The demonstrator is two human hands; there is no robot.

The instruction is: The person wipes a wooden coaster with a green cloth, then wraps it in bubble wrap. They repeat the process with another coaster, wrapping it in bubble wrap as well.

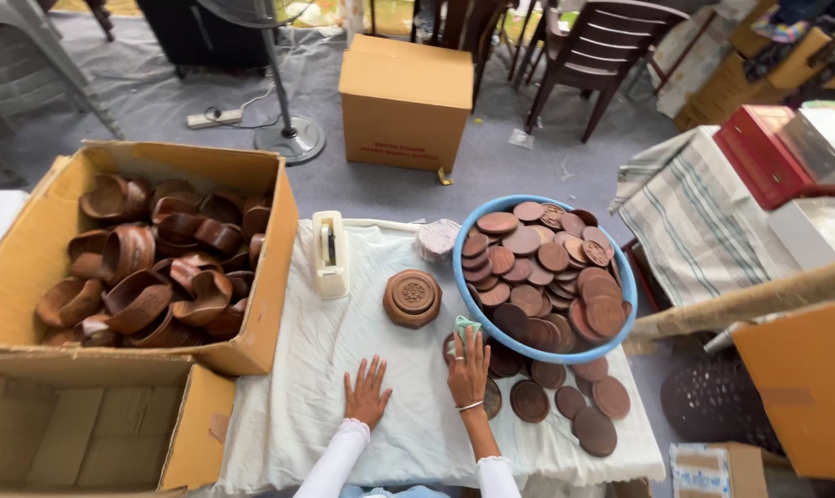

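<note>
At my far left sits a big open cardboard box [39,249] heaped with dark wooden bowls [150,267], and in front of it, nearer me, a second cardboard box [196,433] stands open. Next comes the table, covered in a white cloth [325,369]; a cream tape dispenser [330,254] stands upright near its far edge. My left hand [367,395] lies flat on the cloth, palm down, fingers spread and released, gripping nothing. Just beyond it and a little to the right, a round carved wooden box [412,297] rests on the cloth with its lid on, well clear of my fingers. My right hand [469,369] is a short way right of the left, a thin bangle at the wrist; its fingers press a small pale green cloth [466,325] down onto a flat wooden disc [454,349] lying on the table, so I am holding the cloth rather than lifting the disc. Right beside that hand stands a blue plastic basin [461,277] piled with brown wooden discs [546,272], some plain, some carved. More loose discs [574,401] lie scattered on the cloth in front of the basin, toward the table's right corner. Far back on the grey floor stands a closed carton [405,101].
</note>
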